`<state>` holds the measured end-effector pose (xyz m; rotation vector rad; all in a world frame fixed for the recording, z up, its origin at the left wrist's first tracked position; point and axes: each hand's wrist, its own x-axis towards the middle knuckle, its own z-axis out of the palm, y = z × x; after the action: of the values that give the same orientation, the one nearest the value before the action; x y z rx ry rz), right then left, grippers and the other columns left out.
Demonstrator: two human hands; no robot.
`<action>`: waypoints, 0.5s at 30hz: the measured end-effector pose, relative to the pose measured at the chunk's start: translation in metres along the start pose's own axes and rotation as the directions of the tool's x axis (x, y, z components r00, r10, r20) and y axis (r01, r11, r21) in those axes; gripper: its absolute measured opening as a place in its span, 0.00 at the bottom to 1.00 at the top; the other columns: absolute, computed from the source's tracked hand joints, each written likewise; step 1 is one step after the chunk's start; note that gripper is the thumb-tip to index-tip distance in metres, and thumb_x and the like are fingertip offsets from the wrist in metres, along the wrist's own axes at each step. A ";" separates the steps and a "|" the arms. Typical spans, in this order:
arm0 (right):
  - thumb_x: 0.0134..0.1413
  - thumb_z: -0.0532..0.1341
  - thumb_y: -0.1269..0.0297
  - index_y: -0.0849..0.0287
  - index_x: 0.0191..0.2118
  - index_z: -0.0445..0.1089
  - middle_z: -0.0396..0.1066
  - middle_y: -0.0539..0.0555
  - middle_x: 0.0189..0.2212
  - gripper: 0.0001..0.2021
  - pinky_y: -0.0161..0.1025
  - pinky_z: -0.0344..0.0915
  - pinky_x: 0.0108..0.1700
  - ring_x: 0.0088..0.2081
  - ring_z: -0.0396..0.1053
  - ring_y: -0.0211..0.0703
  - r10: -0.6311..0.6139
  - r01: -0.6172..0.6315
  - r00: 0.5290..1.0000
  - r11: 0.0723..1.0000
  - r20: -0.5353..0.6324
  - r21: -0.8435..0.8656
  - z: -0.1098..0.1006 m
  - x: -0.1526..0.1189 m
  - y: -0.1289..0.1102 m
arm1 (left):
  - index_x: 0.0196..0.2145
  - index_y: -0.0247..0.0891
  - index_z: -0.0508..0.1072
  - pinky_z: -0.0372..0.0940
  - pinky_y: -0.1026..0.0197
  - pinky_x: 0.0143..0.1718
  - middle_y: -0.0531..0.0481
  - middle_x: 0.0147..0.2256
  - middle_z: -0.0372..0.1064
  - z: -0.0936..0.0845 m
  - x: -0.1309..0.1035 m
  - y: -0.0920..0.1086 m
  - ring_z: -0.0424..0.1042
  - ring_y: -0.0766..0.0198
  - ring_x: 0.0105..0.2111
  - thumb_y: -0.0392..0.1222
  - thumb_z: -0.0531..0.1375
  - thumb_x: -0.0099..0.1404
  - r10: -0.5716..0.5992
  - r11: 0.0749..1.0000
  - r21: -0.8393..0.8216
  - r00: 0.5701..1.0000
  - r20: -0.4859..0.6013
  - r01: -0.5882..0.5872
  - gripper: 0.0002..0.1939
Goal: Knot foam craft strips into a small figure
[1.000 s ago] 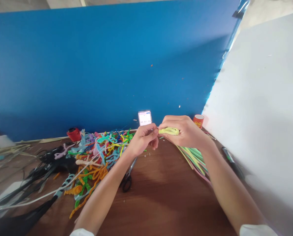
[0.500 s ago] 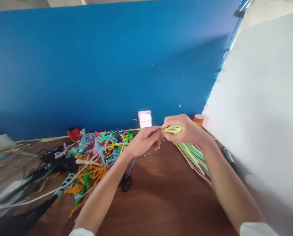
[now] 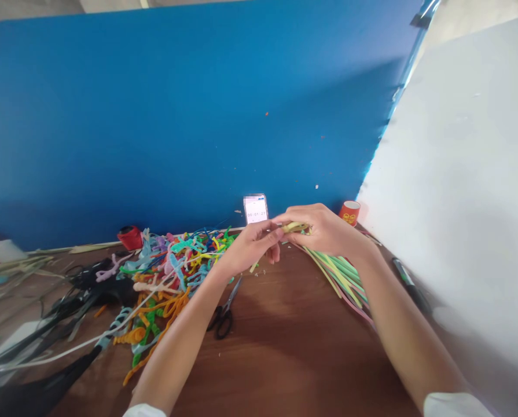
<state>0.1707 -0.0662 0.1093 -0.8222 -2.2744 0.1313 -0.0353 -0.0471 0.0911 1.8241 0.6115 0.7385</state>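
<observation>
My left hand (image 3: pixel 255 243) and my right hand (image 3: pixel 322 229) meet over the middle of the table. Between them is a small pale-yellow looped strip (image 3: pixel 297 227), its loops lying under my right fingers. The left thumb and fingers pinch its near end, and a short yellow tail (image 3: pixel 253 267) pokes out below that hand. My right fingers are closed over the top of the loops. Whether the strip is paper or some soft cord, I cannot tell. Below my right hand lies a bundle of long green, yellow and pink strips (image 3: pixel 343 275), partly hidden by the forearm.
A phone (image 3: pixel 255 208) showing a timer leans on the blue panel (image 3: pixel 176 127). Black-handled scissors (image 3: pixel 224 315) lie near my left forearm. A heap of coloured pipe cleaners (image 3: pixel 176 266) covers the left. At right are a red cup (image 3: pixel 349 213) and a marker (image 3: pixel 408 281).
The yellow loops have turned and flattened, now more covered by my right fingers. A yellow tail now shows below my left hand. Both hands stay in nearly the same place.
</observation>
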 end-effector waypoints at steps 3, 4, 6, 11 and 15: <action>0.59 0.63 0.65 0.51 0.62 0.64 0.77 0.53 0.42 0.25 0.38 0.66 0.40 0.39 0.73 0.43 0.108 -0.111 0.992 0.993 0.071 0.039 0.000 -0.002 0.008 | 0.35 0.36 0.67 0.64 0.65 0.27 0.52 0.22 0.71 0.003 -0.001 0.002 0.68 0.69 0.21 0.58 0.56 0.68 -0.022 0.999 0.034 0.999 -0.031 0.023 0.19; 0.59 0.63 0.64 0.49 0.65 0.61 0.77 0.54 0.43 0.28 0.39 0.67 0.39 0.40 0.73 0.44 0.139 -0.142 0.986 0.989 0.090 0.031 0.000 -0.002 0.010 | 0.35 0.37 0.66 0.64 0.64 0.28 0.52 0.22 0.71 0.003 -0.001 0.001 0.69 0.68 0.22 0.57 0.55 0.69 -0.034 0.998 0.044 0.998 -0.051 0.036 0.19; 0.59 0.64 0.61 0.49 0.66 0.58 0.76 0.54 0.42 0.31 0.41 0.67 0.38 0.39 0.73 0.46 0.209 -0.207 0.973 0.978 0.100 -0.035 -0.001 -0.002 0.014 | 0.37 0.37 0.65 0.64 0.63 0.28 0.50 0.24 0.73 0.003 -0.001 0.000 0.71 0.66 0.23 0.58 0.54 0.69 -0.068 0.996 0.055 0.993 -0.094 0.073 0.19; 0.60 0.61 0.58 0.53 0.63 0.62 0.76 0.56 0.43 0.26 0.41 0.65 0.35 0.36 0.72 0.46 0.379 -0.373 0.922 0.924 0.075 -0.085 -0.002 0.000 0.021 | 0.40 0.38 0.63 0.63 0.63 0.29 0.45 0.32 0.77 -0.004 0.002 -0.012 0.76 0.62 0.31 0.59 0.52 0.70 -0.130 0.987 0.074 0.984 -0.125 0.140 0.19; 0.60 0.60 0.59 0.53 0.54 0.71 0.78 0.55 0.41 0.17 0.40 0.65 0.37 0.37 0.72 0.45 0.443 -0.434 0.894 0.893 0.061 -0.119 -0.003 0.000 0.022 | 0.38 0.37 0.64 0.63 0.63 0.30 0.43 0.37 0.77 -0.005 0.003 -0.011 0.75 0.61 0.34 0.52 0.50 0.72 -0.128 0.985 0.098 0.984 -0.122 0.140 0.14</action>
<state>0.1844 -0.0491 0.1045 -1.4048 -2.1494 0.2621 -0.0377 -0.0381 0.0824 1.8255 0.8561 0.7359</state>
